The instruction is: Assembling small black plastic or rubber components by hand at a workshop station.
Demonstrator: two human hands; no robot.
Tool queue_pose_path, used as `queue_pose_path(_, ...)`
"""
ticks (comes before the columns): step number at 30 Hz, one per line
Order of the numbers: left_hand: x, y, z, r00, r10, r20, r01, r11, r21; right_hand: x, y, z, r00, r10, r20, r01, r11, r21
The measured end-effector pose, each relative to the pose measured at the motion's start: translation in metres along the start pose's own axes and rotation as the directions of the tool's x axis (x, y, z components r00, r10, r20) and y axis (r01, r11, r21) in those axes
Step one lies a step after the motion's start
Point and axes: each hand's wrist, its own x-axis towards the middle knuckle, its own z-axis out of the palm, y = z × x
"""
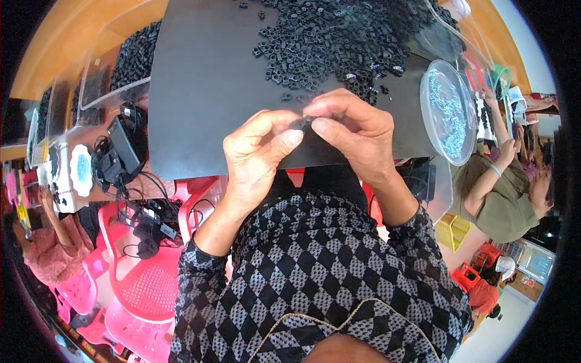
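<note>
My left hand and my right hand meet in front of me over the near part of a dark grey board. Between their thumbs and forefingers sits a small black plastic part, mostly covered by the fingertips, so its exact shape is hidden. Both hands are closed in a pinch. Just beyond them spreads a large heap of small black plastic parts, with a few loose ones at its near edge.
Right of the board lies a round clear dish with many tiny bluish pieces. At the left stand a clear bin of black parts and a black box-shaped device with cables. Pink chairs stand behind left. Other people sit on both sides.
</note>
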Motion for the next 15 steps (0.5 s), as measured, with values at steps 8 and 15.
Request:
queue_pose_path(8,0.001,0.0001,-0.0006,1.0,0.0,0.009,-0.001,0.994,0.11,-0.001,0.0023,0.0034,0.999,0.031,-0.026,-0.029,0.996,0.08)
queue_pose_path(15,0.0008,-0.0032,0.0012,1.0,0.008,0.003,-0.009,0.992,0.127,-0.0021,0.0019,0.0043,0.996,-0.062,-0.058,0.053,0.989,-0.14)
